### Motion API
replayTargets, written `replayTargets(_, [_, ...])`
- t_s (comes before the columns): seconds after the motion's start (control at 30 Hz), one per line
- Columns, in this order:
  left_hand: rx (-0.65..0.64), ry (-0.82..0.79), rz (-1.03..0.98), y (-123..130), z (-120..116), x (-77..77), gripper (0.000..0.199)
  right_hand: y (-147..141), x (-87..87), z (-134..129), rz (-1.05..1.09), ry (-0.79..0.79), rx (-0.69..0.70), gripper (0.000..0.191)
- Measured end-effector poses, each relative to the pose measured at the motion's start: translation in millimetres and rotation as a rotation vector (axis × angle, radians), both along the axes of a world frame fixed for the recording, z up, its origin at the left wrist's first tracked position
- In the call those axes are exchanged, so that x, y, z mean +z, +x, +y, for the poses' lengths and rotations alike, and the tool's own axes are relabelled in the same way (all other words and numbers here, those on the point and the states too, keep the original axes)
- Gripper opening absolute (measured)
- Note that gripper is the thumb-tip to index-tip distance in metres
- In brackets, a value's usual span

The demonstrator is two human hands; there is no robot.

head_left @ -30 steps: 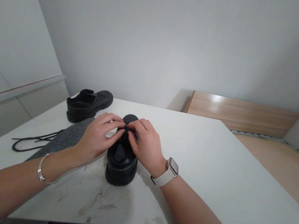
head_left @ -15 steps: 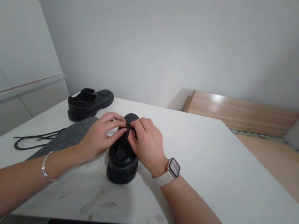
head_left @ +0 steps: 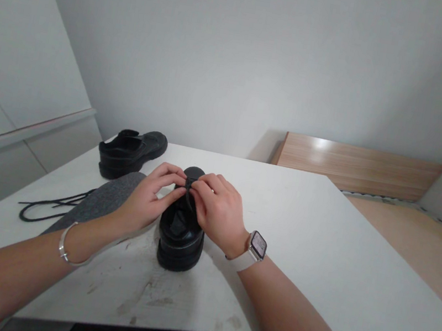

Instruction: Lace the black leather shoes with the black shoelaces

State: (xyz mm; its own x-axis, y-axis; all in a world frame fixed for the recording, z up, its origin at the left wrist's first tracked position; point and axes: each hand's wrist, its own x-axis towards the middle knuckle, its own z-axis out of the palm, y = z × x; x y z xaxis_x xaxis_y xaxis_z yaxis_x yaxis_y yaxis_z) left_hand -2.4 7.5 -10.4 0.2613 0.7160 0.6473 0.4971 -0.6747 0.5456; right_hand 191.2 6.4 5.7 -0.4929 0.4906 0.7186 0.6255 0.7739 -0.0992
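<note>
A black shoe [head_left: 178,251] stands upright on the white table with its heel towards me and its toe pointing away. Over its front, my left hand [head_left: 148,196] and my right hand [head_left: 223,210] meet, fingertips almost touching. Both hands are closed in a pinch on the black shoelace [head_left: 189,201] at the lacing area. A strand of it hangs down towards the shoe's opening. My fingers partly cover the eyelets, and the exact grip on the lace is hard to see.
Left of the shoe lies a grey insole [head_left: 113,199], partly behind my left forearm. A loose black lace [head_left: 44,207] is beside it. A second black shoe [head_left: 130,155] stands at the table's back left. The white table [head_left: 315,259] has brown smudges near its front edge.
My fingertips have shifted slightly at the lacing, and the hanging strand now curves to the right. Shoe, insole and loose lace stay in place.
</note>
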Motion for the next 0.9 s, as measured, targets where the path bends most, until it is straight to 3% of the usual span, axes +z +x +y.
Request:
replayTargets(0.23, [0.004,0.008,0.033,2,-2,3.0,0.013,0,9.0,-14,0.57,-0.061,0.183,0.012])
replayTargets(0.33, [-0.056,-0.022,0.035,0,-5,7.0,0.011,4,11.4,-15,0.681,-0.046,0.213,0.013])
replayTargets(0.43, [-0.176,-0.099,-0.01,-3,-11,12.7,0.016,6,8.8,-9,0.646,-0.128,0.251,0.026])
replayTargets(0.57, [-0.313,-0.125,-0.118,-6,-17,21.6,0.048,7,3.0,5,0.528,-0.313,0.137,0.023])
replayTargets(0.63, [-0.253,-0.06,-0.111,-7,-15,24.9,0.051,7,1.1,10,0.419,-0.408,0.091,0.015])
replayTargets(0.77, [0.004,0.018,0.082,-12,-2,26.4,0.02,7,0.5,15,0.292,-0.508,0.092,0.008])
replayTargets(0.9, [-0.004,-0.085,0.237,-20,5,25.8,0.022,9,1.9,15,0.292,-0.504,0.152,0.008])
